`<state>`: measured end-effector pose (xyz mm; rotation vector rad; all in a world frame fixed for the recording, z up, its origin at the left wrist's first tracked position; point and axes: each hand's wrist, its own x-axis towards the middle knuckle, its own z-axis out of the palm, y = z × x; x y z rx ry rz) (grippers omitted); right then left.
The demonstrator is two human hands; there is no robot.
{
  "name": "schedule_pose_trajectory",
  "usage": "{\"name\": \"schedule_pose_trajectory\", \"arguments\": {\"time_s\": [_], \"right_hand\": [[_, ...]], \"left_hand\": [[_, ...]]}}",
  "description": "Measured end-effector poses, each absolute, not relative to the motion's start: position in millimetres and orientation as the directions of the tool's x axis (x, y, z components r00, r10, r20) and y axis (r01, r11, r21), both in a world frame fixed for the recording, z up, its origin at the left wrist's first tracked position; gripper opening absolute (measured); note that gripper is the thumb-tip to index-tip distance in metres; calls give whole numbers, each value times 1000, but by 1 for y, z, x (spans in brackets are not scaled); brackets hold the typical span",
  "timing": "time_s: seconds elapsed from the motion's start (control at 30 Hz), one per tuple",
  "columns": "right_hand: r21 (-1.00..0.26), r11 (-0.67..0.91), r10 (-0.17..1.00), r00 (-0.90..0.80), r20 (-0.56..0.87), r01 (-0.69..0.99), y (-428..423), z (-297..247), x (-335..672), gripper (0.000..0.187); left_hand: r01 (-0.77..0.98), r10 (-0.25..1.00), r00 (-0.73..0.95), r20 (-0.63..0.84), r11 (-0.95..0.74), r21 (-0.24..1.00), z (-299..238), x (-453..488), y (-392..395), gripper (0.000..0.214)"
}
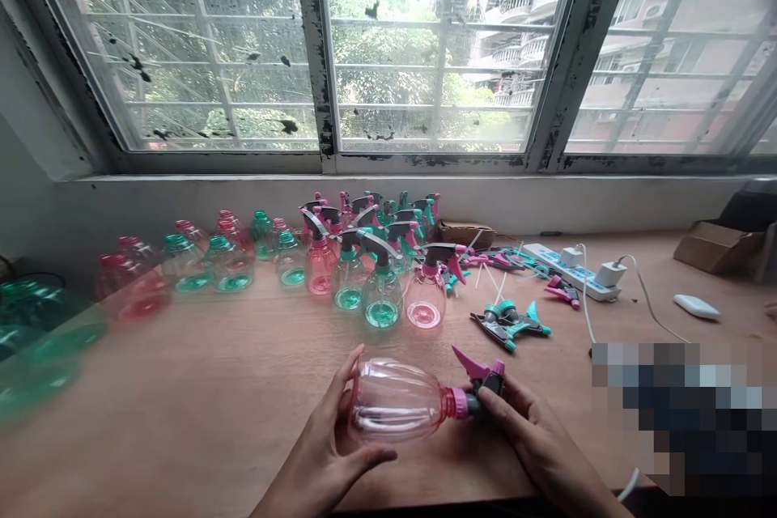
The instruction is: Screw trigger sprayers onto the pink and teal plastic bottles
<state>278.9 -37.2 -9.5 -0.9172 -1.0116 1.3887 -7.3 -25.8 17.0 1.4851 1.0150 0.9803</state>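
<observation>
A clear pink spray bottle (397,401) lies sideways between my hands, just above the near part of the table. My left hand (331,437) cups its base, thumb below and fingers around the far side. With my right hand (522,421) I grip the black and pink spray head (484,376) at the bottle's neck. The pink collar (460,403) sits on the neck; whether it is tight I cannot tell. Beyond my hands stand finished-looking bottles with spray heads, among them a green one (382,295) and a pink one (425,299).
Several bottles without heads stand at the left, such as a pink one (137,291) and a green one (234,265). Loose teal spray heads (510,324) lie to the right. Behind them are a power strip (546,259), a white mouse (697,307) and a cardboard box (719,247).
</observation>
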Motion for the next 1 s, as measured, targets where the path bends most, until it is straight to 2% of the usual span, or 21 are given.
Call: {"name": "schedule_pose_trajectory", "arguments": {"time_s": [0.13,0.3,0.47,0.53,0.7,0.87,1.0], "right_hand": [[-928,-37,994,-109,4,-371,-38,-11,277,24],[-907,-38,994,-105,6,-420,-41,-7,274,26],[-908,-39,995,-95,1,-417,-40,-4,274,24],[-901,-36,997,-75,-4,-431,-39,-5,275,23],[-893,-30,997,-71,3,-449,-38,-8,277,23],[-897,-28,998,-70,4,-441,-40,-7,277,21],[-895,-31,998,-63,-3,-444,-40,-7,277,21]], "left_hand": [[63,954,297,30,-51,997,20,-4,-26,108],[49,954,299,-26,12,999,25,-5,-35,132],[104,945,326,-29,-5,995,27,-10,-37,104],[106,936,351,-22,-16,994,26,-11,-36,105],[103,920,375,117,-167,981,19,-9,-33,95],[24,919,391,42,-56,998,10,-12,-30,114],[29,903,429,8,-23,999,10,-14,-28,101]]}}
